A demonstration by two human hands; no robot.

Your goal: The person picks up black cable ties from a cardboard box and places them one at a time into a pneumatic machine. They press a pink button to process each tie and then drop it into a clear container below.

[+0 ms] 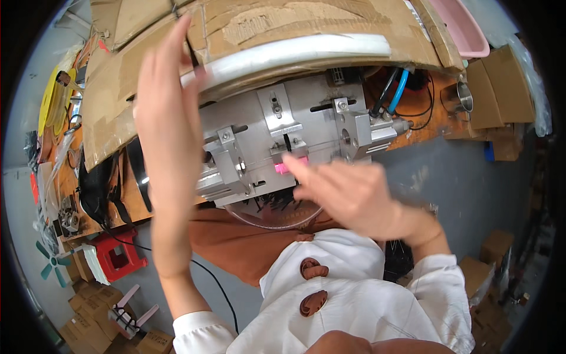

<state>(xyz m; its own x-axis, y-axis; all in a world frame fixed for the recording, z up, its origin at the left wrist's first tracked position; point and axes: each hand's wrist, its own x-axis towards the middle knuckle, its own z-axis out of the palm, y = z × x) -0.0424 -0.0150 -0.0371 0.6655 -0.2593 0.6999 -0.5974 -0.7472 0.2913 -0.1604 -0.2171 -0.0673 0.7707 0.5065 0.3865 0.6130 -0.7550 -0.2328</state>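
**Q:** Where is the pink part point(283, 168) located?
**A:** At the front centre of the metal fixture point(257, 115), just below the small central block point(277, 154). The right hand covers part of it.

**Q:** State the condition of the right hand point(352, 193).
**A:** The index finger is extended to the left, its tip at the pink part; the remaining fingers are curled. Motion blur affects the hand. Whether the part is gripped or only touched, I cannot tell.

**Q:** And the left hand point(168, 115)?
**A:** Raised and blurred, fingers straight, thumb apart from them. It appears released, with nothing visible in its grasp. In this view it overlaps the cardboard point(306, 17) and the left end of the white padded strip point(295, 54).

**Q:** Identify the fixture's side components.
**A:** A left metal clamp block point(227, 159) and a right metal clamp block point(354, 130) flank the centre. A blue tube point(399, 91) stands behind the right block.

**Q:** List the adjacent items.
**A:** A metal cup point(458, 97) sits at the right of the orange-brown bench point(421, 131). A clear round container point(259, 220) sits below the fixture's front edge. A red stool point(118, 253) stands at lower left.
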